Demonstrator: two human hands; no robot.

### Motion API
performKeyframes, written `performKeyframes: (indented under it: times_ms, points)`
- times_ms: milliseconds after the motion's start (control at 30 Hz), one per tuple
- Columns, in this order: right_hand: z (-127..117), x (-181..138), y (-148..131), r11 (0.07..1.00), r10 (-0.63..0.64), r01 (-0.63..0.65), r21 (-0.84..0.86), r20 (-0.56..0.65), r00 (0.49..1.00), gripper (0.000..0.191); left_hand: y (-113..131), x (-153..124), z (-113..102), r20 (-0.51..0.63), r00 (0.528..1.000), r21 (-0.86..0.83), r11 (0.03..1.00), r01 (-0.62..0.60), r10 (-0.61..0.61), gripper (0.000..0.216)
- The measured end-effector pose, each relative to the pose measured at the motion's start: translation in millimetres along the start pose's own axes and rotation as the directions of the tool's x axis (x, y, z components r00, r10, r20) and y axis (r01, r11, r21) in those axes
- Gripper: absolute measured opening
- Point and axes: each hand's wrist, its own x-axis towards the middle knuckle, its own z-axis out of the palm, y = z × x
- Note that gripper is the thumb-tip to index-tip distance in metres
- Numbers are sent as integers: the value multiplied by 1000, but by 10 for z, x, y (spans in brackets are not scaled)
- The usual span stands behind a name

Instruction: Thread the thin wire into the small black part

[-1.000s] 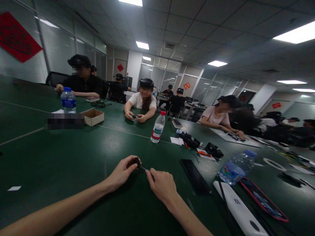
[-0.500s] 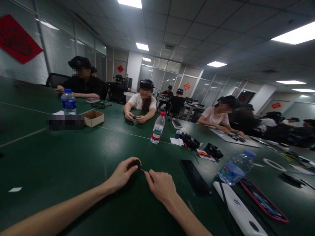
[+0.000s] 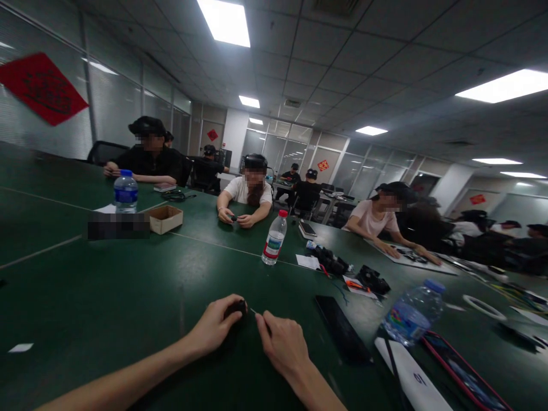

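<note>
On the dark green, smooth tabletop (image 3: 128, 297), a small dark part let slip would probably be hard to find. With the clock centred on the gap between the hands, a clear plastic bottle with a red cap (image 3: 273, 245) stands upright at one o'clock, well apart; only a wide forward sweep seems likely to tip it. A flat, black, rectangular slab (image 3: 342, 330) lies at three o'clock, where a rightward slip might nudge it. The bare left hand (image 3: 209, 331), at eight o'clock, has its fingers pinching a small, black, stubby object (image 3: 244, 306); a loose pinch could let it twist free. The bare right hand (image 3: 285, 342), at four o'clock, has its fingers pinching a thin, pale, metal-looking rod (image 3: 253, 311); pushed off line, its tip might skid and prick the left fingers. The object, at nine o'clock, looks dark and rounded, partly covered by the fingers, its material unclear. The rod's tip points at it, seemingly just short of touching; its rear end is hidden.
</note>
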Motion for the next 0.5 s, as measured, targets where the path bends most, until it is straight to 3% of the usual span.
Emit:
performKeyframes:
  times_ms: [233,500]
  points:
    - [-18,11,-42,998,-11,13,-64,40,999,42,3,8,-25,-26,1000,-174,985,-10,6,20]
    - [-58,9,-66,998,-1,6,-63,71,997,43,0,8,-51,-14,1000,-145,989,-5,3,21]
